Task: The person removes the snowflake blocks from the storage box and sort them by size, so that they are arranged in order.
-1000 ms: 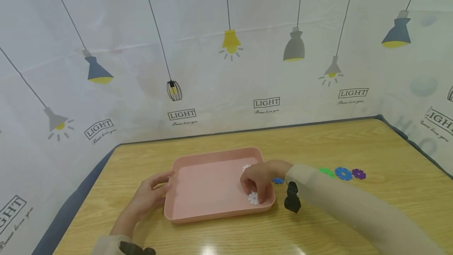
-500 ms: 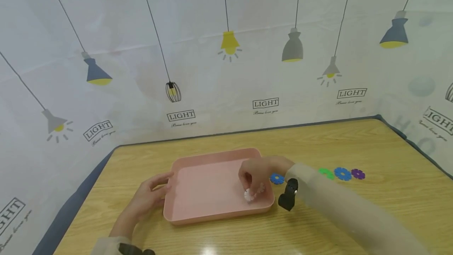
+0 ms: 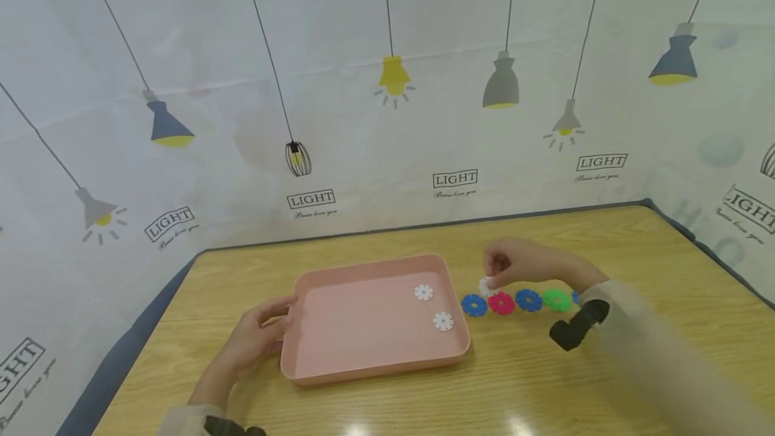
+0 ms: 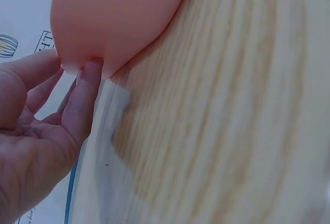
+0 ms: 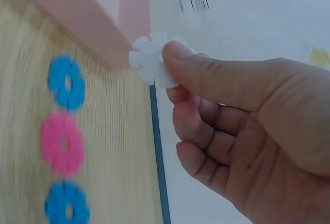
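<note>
My right hand [image 3: 527, 266] pinches a white notched plastic disc [image 5: 149, 62], a snowflake building piece, between thumb and fingers. It is above the table, just right of the pink tray [image 3: 363, 370]. Below it runs a row of similar discs: a blue disc [image 3: 474, 305], a pink-red disc [image 3: 502, 303], another blue disc [image 3: 529, 300] and a green disc [image 3: 557, 301]. Two white discs lie in the tray, one toward the back [image 3: 424, 292] and one nearer the front [image 3: 443, 321]. My left hand [image 3: 257, 332] rests its fingertips against the tray's left wall.
The wooden table [image 3: 339, 412] extends around the tray, with a white lamp-printed sheet [image 3: 363, 120] standing behind and at the sides. Another blue disc [image 3: 576, 297] shows partly behind the right wrist, which wears a black device [image 3: 578, 325].
My right hand has lifted a white disc out of the tray and carried it right, over the row. Two white discs in the tray are now uncovered. The left hand stays at the tray.
</note>
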Action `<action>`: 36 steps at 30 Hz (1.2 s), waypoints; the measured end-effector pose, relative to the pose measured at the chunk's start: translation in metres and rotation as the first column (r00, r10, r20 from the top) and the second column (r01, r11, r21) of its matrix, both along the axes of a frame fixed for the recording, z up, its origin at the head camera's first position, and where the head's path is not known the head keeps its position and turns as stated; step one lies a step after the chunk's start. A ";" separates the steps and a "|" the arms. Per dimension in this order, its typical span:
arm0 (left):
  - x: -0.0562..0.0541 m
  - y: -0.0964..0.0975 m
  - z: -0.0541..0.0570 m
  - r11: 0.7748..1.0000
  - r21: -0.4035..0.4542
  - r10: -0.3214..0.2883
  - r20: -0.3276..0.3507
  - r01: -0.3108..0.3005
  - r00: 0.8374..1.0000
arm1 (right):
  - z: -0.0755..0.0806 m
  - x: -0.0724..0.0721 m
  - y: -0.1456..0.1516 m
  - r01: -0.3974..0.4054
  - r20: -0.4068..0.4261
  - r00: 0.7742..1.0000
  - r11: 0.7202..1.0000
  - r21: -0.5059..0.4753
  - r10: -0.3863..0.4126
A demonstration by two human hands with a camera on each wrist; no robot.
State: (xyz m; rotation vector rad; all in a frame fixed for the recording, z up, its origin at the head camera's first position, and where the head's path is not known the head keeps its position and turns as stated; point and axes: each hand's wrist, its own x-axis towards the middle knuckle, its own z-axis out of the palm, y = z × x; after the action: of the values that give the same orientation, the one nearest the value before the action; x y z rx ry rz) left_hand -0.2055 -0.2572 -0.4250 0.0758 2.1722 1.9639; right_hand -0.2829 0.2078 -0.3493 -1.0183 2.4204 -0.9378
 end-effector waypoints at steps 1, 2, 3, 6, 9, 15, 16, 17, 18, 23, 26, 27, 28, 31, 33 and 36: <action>0.000 0.000 0.000 1.000 0.001 0.001 0.001 -0.001 1.000 | -0.001 0.001 0.012 0.024 -0.009 1.000 1.000 -0.015 -0.024; 0.000 0.000 0.000 1.000 -0.003 0.003 0.001 -0.003 1.000 | -0.003 0.002 0.024 0.051 -0.014 0.999 0.998 -0.028 -0.052; 0.001 0.000 0.001 1.000 -0.007 0.006 0.002 -0.006 1.000 | -0.004 0.003 0.036 0.080 -0.020 0.997 0.996 -0.033 -0.081; 0.002 0.000 0.002 1.000 -0.017 0.008 0.002 -0.008 1.000 | -0.012 0.006 0.071 0.162 -0.036 0.986 0.985 -0.053 -0.164; 0.003 -0.001 0.004 1.000 -0.022 0.004 0.001 -0.004 1.000 | -0.025 0.008 0.104 0.213 -0.061 0.974 0.975 -0.064 -0.217; 0.004 -0.001 0.005 1.000 -0.012 -0.004 0.002 0.004 1.000 | -0.042 0.015 0.158 0.297 -0.114 0.947 0.954 -0.039 -0.300; 0.004 -0.001 0.005 1.000 -0.011 -0.005 0.001 0.005 1.000 | -0.044 0.016 0.164 0.310 -0.118 0.943 0.950 -0.033 -0.312; 0.004 -0.001 0.005 1.000 -0.012 -0.004 0.000 0.004 1.000 | -0.045 0.017 0.170 0.324 -0.119 0.938 0.946 -0.022 -0.324; 0.004 0.000 0.004 1.000 -0.015 -0.004 0.000 0.004 1.000 | -0.047 0.018 0.175 0.339 -0.126 0.933 0.941 -0.014 -0.338; 0.004 0.000 0.004 1.000 -0.019 -0.003 -0.002 0.003 1.000 | -0.052 0.020 0.194 0.414 -0.127 0.905 0.909 0.044 -0.406; 0.003 0.000 0.003 1.000 -0.017 -0.008 -0.006 0.008 1.000 | -0.056 0.022 0.200 0.472 -0.090 0.881 0.877 0.092 -0.465; 0.003 0.000 0.003 1.000 -0.016 -0.009 -0.006 0.009 1.000 | -0.058 0.022 0.202 0.488 -0.085 0.872 0.865 0.112 -0.481; 0.003 0.000 0.003 1.000 -0.014 -0.010 -0.008 0.010 1.000 | -0.059 0.022 0.204 0.504 -0.081 0.863 0.853 0.131 -0.498; 0.002 0.000 0.002 1.000 -0.007 -0.013 -0.007 0.013 1.000 | -0.065 0.023 0.209 0.542 -0.088 0.840 0.821 0.182 -0.535; 0.001 0.001 0.002 1.000 -0.006 -0.010 -0.004 0.010 1.000 | -0.068 0.023 0.212 0.559 -0.085 0.828 0.806 0.197 -0.554; 0.001 0.002 0.001 1.000 -0.012 0.001 -0.002 -0.001 1.000 | -0.071 0.024 0.216 0.568 -0.050 0.820 0.801 0.190 -0.570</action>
State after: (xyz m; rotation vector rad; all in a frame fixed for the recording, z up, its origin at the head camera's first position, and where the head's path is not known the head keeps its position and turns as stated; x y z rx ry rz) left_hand -0.2047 -0.2555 -0.4237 0.0749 2.1856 1.9513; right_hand -0.2594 0.4238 -0.4204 -0.1947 2.7986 -0.8374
